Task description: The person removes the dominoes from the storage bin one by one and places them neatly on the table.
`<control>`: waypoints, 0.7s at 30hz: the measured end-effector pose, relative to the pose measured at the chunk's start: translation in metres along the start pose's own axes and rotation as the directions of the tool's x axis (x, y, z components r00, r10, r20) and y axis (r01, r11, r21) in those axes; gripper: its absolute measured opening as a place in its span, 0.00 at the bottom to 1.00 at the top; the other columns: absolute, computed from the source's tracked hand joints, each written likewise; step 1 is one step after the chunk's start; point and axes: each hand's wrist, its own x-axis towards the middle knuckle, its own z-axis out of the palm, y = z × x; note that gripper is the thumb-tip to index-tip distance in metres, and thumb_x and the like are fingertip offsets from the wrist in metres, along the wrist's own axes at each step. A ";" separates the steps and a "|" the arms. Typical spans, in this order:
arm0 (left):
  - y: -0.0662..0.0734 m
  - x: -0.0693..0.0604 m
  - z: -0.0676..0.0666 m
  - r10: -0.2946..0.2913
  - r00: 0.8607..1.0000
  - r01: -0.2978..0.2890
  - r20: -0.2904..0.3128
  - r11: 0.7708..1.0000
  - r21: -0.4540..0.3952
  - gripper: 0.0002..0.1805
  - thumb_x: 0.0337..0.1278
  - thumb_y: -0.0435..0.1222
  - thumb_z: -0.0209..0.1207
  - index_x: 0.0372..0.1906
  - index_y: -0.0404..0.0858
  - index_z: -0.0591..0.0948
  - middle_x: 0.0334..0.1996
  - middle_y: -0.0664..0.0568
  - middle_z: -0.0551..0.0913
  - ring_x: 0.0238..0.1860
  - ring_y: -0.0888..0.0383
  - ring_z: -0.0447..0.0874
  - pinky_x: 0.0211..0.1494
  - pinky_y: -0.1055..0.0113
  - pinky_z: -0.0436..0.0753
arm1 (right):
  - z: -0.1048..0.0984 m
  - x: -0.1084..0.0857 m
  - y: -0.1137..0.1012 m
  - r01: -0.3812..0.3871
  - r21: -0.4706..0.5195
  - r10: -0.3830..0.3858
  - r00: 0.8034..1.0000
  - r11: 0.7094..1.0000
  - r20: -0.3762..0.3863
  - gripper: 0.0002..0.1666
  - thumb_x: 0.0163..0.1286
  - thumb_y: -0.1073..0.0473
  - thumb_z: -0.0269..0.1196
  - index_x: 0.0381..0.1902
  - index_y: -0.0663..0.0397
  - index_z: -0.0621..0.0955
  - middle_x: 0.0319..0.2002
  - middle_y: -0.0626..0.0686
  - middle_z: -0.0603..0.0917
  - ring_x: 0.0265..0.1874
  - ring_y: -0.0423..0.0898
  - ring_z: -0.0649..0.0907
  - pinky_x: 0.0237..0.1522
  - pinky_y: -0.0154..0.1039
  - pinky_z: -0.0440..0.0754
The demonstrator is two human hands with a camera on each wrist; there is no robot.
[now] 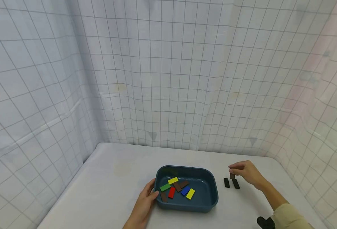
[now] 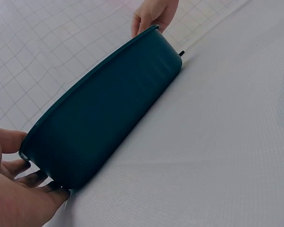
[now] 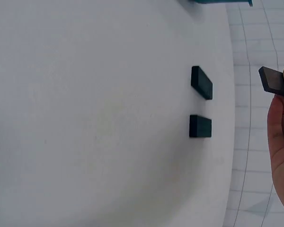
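The left hand grips the left end of a dark teal bin, thumb over the rim and fingers against the outer wall; the left wrist view shows this hand too. Several red, yellow, green, blue and brown blocks lie in the bin, mostly in its left half. Right of the bin, the right hand pinches a brown block by its upper end, above two black blocks. In the right wrist view, the pinched block is clear of the table.
A white cloth covers the table, with gridded white curtains hanging behind and at both sides. A black strap or device is on the right wrist, beside a pale yellow sleeve.
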 end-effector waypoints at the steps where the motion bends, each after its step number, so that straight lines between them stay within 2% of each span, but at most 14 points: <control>1: 0.000 0.000 0.000 0.002 1.000 -0.002 0.003 1.000 0.000 0.35 0.80 0.30 0.49 0.81 0.29 0.50 0.81 0.31 0.45 0.80 0.36 0.40 0.78 0.41 0.49 | -0.002 -0.003 0.004 -0.006 -0.009 0.006 1.000 1.000 0.008 0.19 0.74 0.56 0.67 0.54 0.66 0.86 0.43 0.56 0.89 0.45 0.49 0.87 0.56 0.55 0.81; 3: 0.000 -0.001 0.000 0.004 1.000 -0.004 0.007 1.000 0.001 0.35 0.80 0.30 0.49 0.81 0.29 0.50 0.81 0.32 0.45 0.81 0.36 0.40 0.78 0.41 0.49 | -0.005 -0.007 0.013 -0.019 -0.024 0.019 1.000 1.000 0.023 0.20 0.75 0.57 0.66 0.56 0.68 0.85 0.46 0.59 0.89 0.47 0.51 0.86 0.58 0.60 0.79; 5: 0.000 -0.001 -0.001 0.005 1.000 -0.005 0.008 1.000 0.002 0.35 0.80 0.30 0.49 0.81 0.29 0.50 0.81 0.32 0.45 0.80 0.36 0.40 0.78 0.41 0.49 | -0.008 -0.011 0.023 -0.043 -0.031 0.044 0.999 0.999 0.032 0.20 0.75 0.58 0.66 0.56 0.70 0.84 0.48 0.61 0.88 0.49 0.54 0.86 0.56 0.59 0.80; 8: 0.000 -0.001 -0.001 0.005 1.000 -0.005 0.002 1.000 0.002 0.35 0.79 0.30 0.49 0.81 0.29 0.50 0.81 0.32 0.46 0.80 0.36 0.41 0.78 0.41 0.49 | -0.009 -0.015 0.035 -0.085 -0.038 0.086 0.996 0.996 0.024 0.20 0.75 0.58 0.66 0.56 0.68 0.85 0.52 0.60 0.87 0.52 0.53 0.85 0.52 0.50 0.83; 12: 0.000 -0.001 -0.002 0.005 1.000 -0.005 -0.003 1.000 0.002 0.34 0.79 0.30 0.49 0.81 0.29 0.50 0.81 0.32 0.46 0.80 0.35 0.42 0.78 0.42 0.50 | -0.008 -0.017 0.047 -0.121 -0.032 0.121 0.993 0.992 -0.009 0.19 0.74 0.56 0.68 0.54 0.66 0.86 0.51 0.58 0.88 0.52 0.52 0.85 0.48 0.39 0.83; 16: 0.000 -0.001 -0.001 0.008 1.000 -0.008 -0.001 1.000 -0.001 0.34 0.79 0.30 0.49 0.81 0.29 0.50 0.81 0.32 0.46 0.80 0.35 0.42 0.78 0.42 0.50 | -0.008 -0.020 0.056 -0.153 -0.029 0.152 0.988 0.988 -0.030 0.19 0.72 0.56 0.69 0.53 0.64 0.87 0.49 0.56 0.88 0.51 0.52 0.84 0.46 0.36 0.82; 21: 0.001 0.000 0.000 0.012 1.000 -0.012 0.005 1.000 -0.008 0.34 0.79 0.29 0.48 0.81 0.28 0.50 0.81 0.32 0.45 0.80 0.36 0.41 0.78 0.42 0.49 | -0.008 -0.022 0.065 -0.198 -0.039 0.196 0.980 0.979 -0.039 0.18 0.71 0.56 0.71 0.52 0.63 0.88 0.51 0.58 0.87 0.53 0.55 0.83 0.46 0.37 0.82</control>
